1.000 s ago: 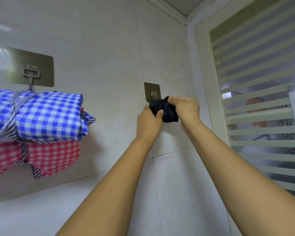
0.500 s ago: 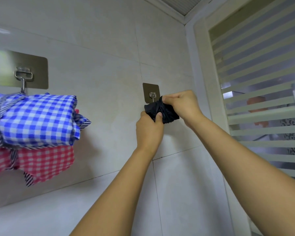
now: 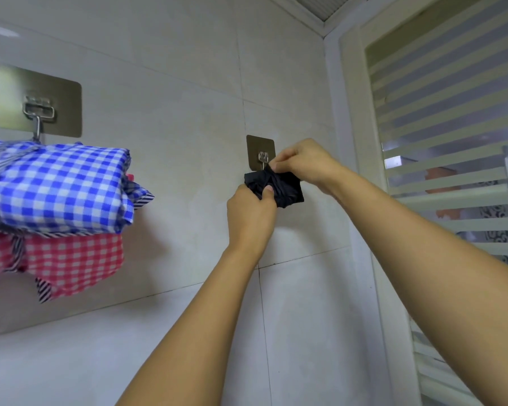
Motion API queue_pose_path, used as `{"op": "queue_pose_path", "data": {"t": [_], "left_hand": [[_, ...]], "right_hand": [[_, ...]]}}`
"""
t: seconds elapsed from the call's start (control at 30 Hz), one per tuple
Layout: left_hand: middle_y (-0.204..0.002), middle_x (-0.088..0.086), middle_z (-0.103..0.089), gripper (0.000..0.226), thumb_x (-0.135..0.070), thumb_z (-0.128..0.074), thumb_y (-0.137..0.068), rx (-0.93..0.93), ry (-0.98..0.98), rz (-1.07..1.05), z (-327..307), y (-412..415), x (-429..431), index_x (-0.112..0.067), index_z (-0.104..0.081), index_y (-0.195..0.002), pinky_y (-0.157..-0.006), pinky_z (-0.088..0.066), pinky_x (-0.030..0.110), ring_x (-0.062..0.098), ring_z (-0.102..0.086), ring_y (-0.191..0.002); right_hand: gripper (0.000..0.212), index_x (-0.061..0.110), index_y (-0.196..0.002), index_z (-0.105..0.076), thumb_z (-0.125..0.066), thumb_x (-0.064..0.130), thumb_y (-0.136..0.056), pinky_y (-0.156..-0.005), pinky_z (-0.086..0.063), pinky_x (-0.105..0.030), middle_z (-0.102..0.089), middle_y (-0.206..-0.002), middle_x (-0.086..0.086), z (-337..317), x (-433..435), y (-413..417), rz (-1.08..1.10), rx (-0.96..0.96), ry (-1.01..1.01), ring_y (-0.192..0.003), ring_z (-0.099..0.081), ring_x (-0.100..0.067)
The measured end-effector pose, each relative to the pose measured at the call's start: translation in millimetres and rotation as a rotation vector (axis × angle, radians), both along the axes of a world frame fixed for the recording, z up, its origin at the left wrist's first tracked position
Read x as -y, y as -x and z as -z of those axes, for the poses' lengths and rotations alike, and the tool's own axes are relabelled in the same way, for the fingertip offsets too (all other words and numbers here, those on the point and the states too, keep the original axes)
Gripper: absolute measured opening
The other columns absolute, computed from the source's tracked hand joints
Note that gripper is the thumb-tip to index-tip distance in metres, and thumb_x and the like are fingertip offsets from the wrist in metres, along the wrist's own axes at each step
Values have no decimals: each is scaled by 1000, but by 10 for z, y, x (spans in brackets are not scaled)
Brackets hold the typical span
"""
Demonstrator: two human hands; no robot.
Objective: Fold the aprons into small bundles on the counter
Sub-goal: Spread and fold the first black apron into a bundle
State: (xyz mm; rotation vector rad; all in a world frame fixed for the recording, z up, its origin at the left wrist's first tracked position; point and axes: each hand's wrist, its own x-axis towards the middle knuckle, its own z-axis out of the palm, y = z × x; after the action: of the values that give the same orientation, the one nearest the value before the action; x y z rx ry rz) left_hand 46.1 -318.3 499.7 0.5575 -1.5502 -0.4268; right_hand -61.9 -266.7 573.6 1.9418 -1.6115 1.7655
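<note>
Fingers [image 3: 279, 167] of the right hand [image 3: 305, 165] pinch the top edge of a small black folded cloth bundle [image 3: 286, 190] just below a small metal wall hook [image 3: 263, 157], the left hand [image 3: 251, 213] grips its lower left corner, and well to the left a blue-checked folded cloth bundle [image 3: 62, 186] hangs above a red-checked folded cloth bundle [image 3: 74, 262].

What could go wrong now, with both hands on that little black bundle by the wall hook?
The right hand pinches only the top of the black bundle beside the small hook; if the cloth misses it, the bundle may fall when released.
The left hand grips the bundle from below; tugging could loosen its folds.
The hook hangs from what looks like a stuck-on plate; a hard pull might peel it off the wall.
</note>
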Motion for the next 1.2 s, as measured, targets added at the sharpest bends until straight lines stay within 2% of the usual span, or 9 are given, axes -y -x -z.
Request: {"op": "queue_pose_path", "data": {"t": [0.13,0.3,0.4,0.6,0.73,0.87,0.97,1.07,1.2], "left_hand": [[-100,9,-66,25,-23,-52,-95,138,73,-192,25,-67,-25,-4,-61,-109,-58,-36,22,24,-58,-84],[-114,15,-63,31,-21,-48,-98,237,119,-306,155,-42,-101,-2,-50,-123,-70,-36,24,29,-59,-102],[-114,16,-63,34,-26,-46,-100,319,108,-336,176,-31,-137,-1,-49,-124,-69,-36,27,31,-59,-102],[-112,14,-63,39,-38,-48,-98,595,-31,-446,237,-197,-312,-3,-57,-113,-69,-38,30,32,-59,-102],[-104,6,-58,26,-29,-56,-93,507,89,-217,782,-321,-598,-12,-51,-111,-72,-40,27,22,-57,-94],[-60,-7,-44,22,-23,-65,-88,378,134,54,1454,-369,-1040,-20,-43,-83,-55,-34,21,8,-42,-54],[-51,-9,-40,31,-30,-66,-87,446,52,210,2000,-284,-1324,-26,-39,-73,-51,-31,18,7,-42,-50],[-54,-7,-44,31,-30,-68,-86,493,9,339,2502,-128,-1565,-27,-39,-74,-52,-33,16,7,-45,-53],[-78,-7,-51,33,-24,-70,-83,606,9,520,3136,103,-1899,-30,-40,-72,-69,-36,10,4,-49,-76]], "right_hand": [[11,-2,-87,-67,-63,7,-83,-69,-53,-31,-64,-83,-14,-54,78,-63,65,-37,-170,-73,-61,-20],[14,10,-83,-55,-60,19,-93,-54,-45,-18,-59,-77,-3,321,223,-139,-122,309,-47,-65,-57,-11],[27,8,-101,-57,-55,34,-96,-59,-46,-21,-62,-92,-5,539,323,-152,-154,425,16,-77,-59,-13],[35,6,-118,-53,-61,28,-92,-84,-43,-26,-55,-114,-6,713,73,-12,67,400,122,-102,-53,-17],[17,13,-108,-55,-58,18,-92,-75,-51,-27,-62,-103,-5,1206,-500,41,133,293,130,-84,-62,-16],[10,22,-93,-58,-55,32,-94,-47,-40,-19,-66,-58,-5,2075,-1194,53,225,111,-38,-43,-54,-10],[19,24,-88,-60,-54,41,-93,-55,-44,-33,-57,-50,-9,2712,-1579,111,348,51,-151,-47,-53,-18],[15,25,-91,-58,-54,39,-93,-57,-43,-31,-58,-55,-2,3257,-1912,255,441,-7,-287,-53,-54,-15],[14,22,-89,-52,-64,18,-84,-70,-40,-29,-56,-86,4,3989,-2586,503,547,-31,-453,-81,-54,-14]]}}
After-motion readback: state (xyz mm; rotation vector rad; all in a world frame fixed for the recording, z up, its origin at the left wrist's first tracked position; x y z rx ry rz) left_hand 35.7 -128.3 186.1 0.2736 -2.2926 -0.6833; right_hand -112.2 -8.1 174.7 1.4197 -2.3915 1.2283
